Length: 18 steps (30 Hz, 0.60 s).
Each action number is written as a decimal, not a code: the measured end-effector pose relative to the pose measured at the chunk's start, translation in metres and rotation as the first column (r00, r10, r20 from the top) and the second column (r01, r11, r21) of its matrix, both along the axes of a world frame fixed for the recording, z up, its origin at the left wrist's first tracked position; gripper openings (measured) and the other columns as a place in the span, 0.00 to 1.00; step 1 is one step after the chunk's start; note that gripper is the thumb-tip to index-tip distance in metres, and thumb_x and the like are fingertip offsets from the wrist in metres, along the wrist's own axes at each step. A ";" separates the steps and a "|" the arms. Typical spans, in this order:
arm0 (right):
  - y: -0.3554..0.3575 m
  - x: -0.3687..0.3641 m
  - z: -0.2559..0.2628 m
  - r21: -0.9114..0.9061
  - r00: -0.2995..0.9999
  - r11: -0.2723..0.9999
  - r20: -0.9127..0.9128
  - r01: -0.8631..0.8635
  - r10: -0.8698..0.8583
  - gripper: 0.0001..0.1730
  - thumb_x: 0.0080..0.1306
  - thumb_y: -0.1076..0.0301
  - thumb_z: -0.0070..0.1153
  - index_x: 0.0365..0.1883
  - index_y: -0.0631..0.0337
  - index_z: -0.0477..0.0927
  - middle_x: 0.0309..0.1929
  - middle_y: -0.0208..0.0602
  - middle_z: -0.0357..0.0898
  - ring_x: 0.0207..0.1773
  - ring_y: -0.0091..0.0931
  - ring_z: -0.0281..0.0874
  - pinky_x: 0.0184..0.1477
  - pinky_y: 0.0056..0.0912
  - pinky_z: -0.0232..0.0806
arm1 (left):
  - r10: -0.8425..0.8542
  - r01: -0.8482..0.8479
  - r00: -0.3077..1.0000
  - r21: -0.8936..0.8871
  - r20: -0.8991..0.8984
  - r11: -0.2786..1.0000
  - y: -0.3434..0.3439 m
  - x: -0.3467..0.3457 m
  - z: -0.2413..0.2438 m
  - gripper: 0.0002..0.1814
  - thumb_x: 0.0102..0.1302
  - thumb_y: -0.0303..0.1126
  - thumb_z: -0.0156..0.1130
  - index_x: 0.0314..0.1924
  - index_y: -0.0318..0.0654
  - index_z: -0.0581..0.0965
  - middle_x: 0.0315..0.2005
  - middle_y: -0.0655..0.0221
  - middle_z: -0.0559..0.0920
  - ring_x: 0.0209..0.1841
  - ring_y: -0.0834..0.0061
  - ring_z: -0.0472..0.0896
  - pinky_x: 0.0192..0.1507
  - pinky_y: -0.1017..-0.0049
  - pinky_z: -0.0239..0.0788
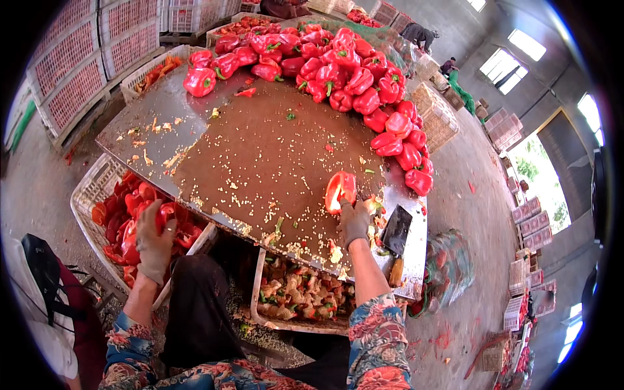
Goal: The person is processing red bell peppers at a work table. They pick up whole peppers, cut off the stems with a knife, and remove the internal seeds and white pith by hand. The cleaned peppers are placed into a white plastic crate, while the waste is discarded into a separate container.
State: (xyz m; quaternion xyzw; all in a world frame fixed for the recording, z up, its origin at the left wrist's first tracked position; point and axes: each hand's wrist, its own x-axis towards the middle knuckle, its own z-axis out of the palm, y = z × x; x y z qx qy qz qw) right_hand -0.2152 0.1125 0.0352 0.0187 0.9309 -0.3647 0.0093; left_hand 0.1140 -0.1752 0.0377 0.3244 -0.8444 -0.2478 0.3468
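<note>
My left hand [156, 241], in a thin glove, is over a plastic crate [91, 239] of cut red bell pepper pieces [129, 229]; red pieces lie at its fingers, and whether it grips one I cannot tell. My gloved right hand [355, 222] is on the tabletop, its fingers at the lower edge of a hollow, cut-open red bell pepper [340, 191]. Pale pepper core scraps [374, 204] lie just right of that hand. A cleaver with a broad dark blade [397, 229] and wooden handle [396, 272] rests on the table's right side. Whole red bell peppers [336, 73] are heaped along the far edge.
Seeds and scraps dot the brown and metal tabletop [263, 146]. Below its near edge stands a crate [292, 327] of cores. A net sack [448, 273] is right of the table. Stacked crates [73, 73] rise at left. Two people [419, 36] [448, 67] are far off.
</note>
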 end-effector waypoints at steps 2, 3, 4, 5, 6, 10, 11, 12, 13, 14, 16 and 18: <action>-0.006 0.003 0.007 -0.174 0.989 0.984 0.151 0.031 -0.004 0.20 0.62 0.57 0.50 0.34 0.70 0.72 0.28 0.57 0.77 0.32 0.44 0.79 0.34 0.43 0.71 | -0.121 0.126 0.988 0.043 -0.100 0.991 0.018 -0.019 0.002 0.25 0.57 0.24 0.63 0.56 0.33 0.71 0.47 0.55 0.78 0.51 0.60 0.76 0.53 0.67 0.67; -0.014 0.012 0.011 -0.265 0.971 0.963 0.239 0.047 0.019 0.18 0.62 0.59 0.49 0.34 0.70 0.72 0.25 0.55 0.77 0.29 0.42 0.79 0.30 0.40 0.71 | -0.168 0.196 0.971 0.162 -0.169 0.967 0.023 -0.023 0.001 0.25 0.57 0.24 0.62 0.56 0.33 0.71 0.45 0.56 0.79 0.49 0.63 0.77 0.51 0.69 0.69; -0.016 0.022 0.018 -0.303 0.987 0.953 0.154 -0.005 0.054 0.14 0.60 0.64 0.46 0.30 0.70 0.71 0.18 0.46 0.72 0.21 0.32 0.75 0.22 0.34 0.66 | -0.215 0.263 0.958 0.286 -0.190 0.921 0.035 -0.034 0.006 0.25 0.58 0.24 0.62 0.57 0.33 0.71 0.44 0.57 0.79 0.47 0.67 0.77 0.49 0.70 0.70; -0.003 0.021 0.014 -0.299 0.987 0.948 0.085 -0.108 0.139 0.13 0.60 0.65 0.47 0.29 0.70 0.71 0.18 0.45 0.72 0.21 0.31 0.75 0.22 0.34 0.65 | -0.269 0.345 0.934 0.406 -0.235 0.846 0.052 -0.054 0.013 0.25 0.59 0.24 0.62 0.57 0.33 0.70 0.42 0.59 0.80 0.46 0.71 0.77 0.48 0.72 0.70; 0.006 0.022 0.002 -0.303 0.969 0.926 0.033 -0.225 0.247 0.12 0.61 0.66 0.47 0.27 0.69 0.71 0.18 0.44 0.72 0.20 0.30 0.74 0.22 0.33 0.65 | -0.317 0.413 0.909 0.474 -0.271 0.778 0.063 -0.066 0.019 0.26 0.59 0.24 0.62 0.59 0.36 0.69 0.44 0.61 0.78 0.47 0.74 0.76 0.48 0.74 0.69; 0.000 0.070 0.039 -0.343 0.769 0.757 0.131 -0.557 0.625 0.09 0.64 0.68 0.49 0.32 0.67 0.74 0.19 0.28 0.70 0.19 0.18 0.68 0.20 0.25 0.61 | -0.305 0.583 0.812 0.712 -0.498 0.391 0.110 -0.117 0.015 0.37 0.57 0.23 0.66 0.66 0.38 0.62 0.49 0.64 0.76 0.47 0.77 0.76 0.50 0.75 0.70; -0.005 0.084 0.057 -0.384 0.693 0.738 0.277 -0.555 0.665 0.10 0.65 0.69 0.48 0.38 0.66 0.76 0.21 0.25 0.71 0.18 0.15 0.68 0.20 0.20 0.62 | -0.261 0.669 0.743 0.694 -0.617 0.264 0.118 -0.123 0.015 0.39 0.56 0.23 0.68 0.66 0.38 0.61 0.49 0.65 0.76 0.46 0.78 0.76 0.50 0.75 0.70; -0.002 0.091 0.067 -0.372 0.624 0.661 0.233 -0.652 0.746 0.10 0.66 0.69 0.49 0.41 0.66 0.77 0.22 0.25 0.71 0.19 0.15 0.68 0.21 0.20 0.63 | -0.207 0.649 0.760 0.734 -0.616 0.200 0.125 -0.124 0.027 0.37 0.55 0.20 0.67 0.64 0.35 0.62 0.49 0.66 0.76 0.46 0.78 0.77 0.51 0.75 0.71; 0.002 0.094 0.067 -0.398 0.643 0.656 0.188 -0.641 0.743 0.11 0.66 0.68 0.49 0.41 0.66 0.77 0.22 0.24 0.71 0.19 0.15 0.68 0.21 0.20 0.62 | -0.171 0.650 0.759 0.745 -0.628 0.150 0.126 -0.123 0.028 0.36 0.54 0.19 0.67 0.63 0.34 0.63 0.48 0.66 0.76 0.46 0.78 0.77 0.50 0.76 0.71; 0.006 0.099 0.066 -0.426 0.660 0.649 0.145 -0.631 0.737 0.11 0.66 0.68 0.50 0.42 0.66 0.77 0.22 0.24 0.71 0.19 0.15 0.69 0.21 0.20 0.62 | -0.135 0.650 0.759 0.754 -0.637 0.100 0.126 -0.122 0.028 0.36 0.53 0.18 0.67 0.62 0.34 0.64 0.48 0.66 0.76 0.46 0.77 0.77 0.50 0.76 0.71; 0.010 0.110 0.066 -0.306 0.692 0.655 -0.016 -0.691 0.722 0.11 0.66 0.66 0.53 0.41 0.64 0.77 0.21 0.28 0.71 0.21 0.19 0.71 0.22 0.24 0.63 | -0.109 0.615 0.788 0.767 -0.606 0.181 0.130 -0.118 0.026 0.32 0.51 0.15 0.65 0.57 0.32 0.67 0.46 0.66 0.77 0.46 0.77 0.77 0.49 0.77 0.72; 0.013 0.132 0.072 0.010 0.664 0.687 -0.246 -0.727 0.706 0.12 0.64 0.63 0.56 0.40 0.61 0.77 0.20 0.37 0.72 0.23 0.27 0.74 0.24 0.31 0.64 | -0.167 0.562 0.827 0.773 -0.537 0.296 0.133 -0.109 0.029 0.31 0.50 0.15 0.65 0.56 0.32 0.67 0.44 0.66 0.77 0.45 0.77 0.77 0.48 0.77 0.72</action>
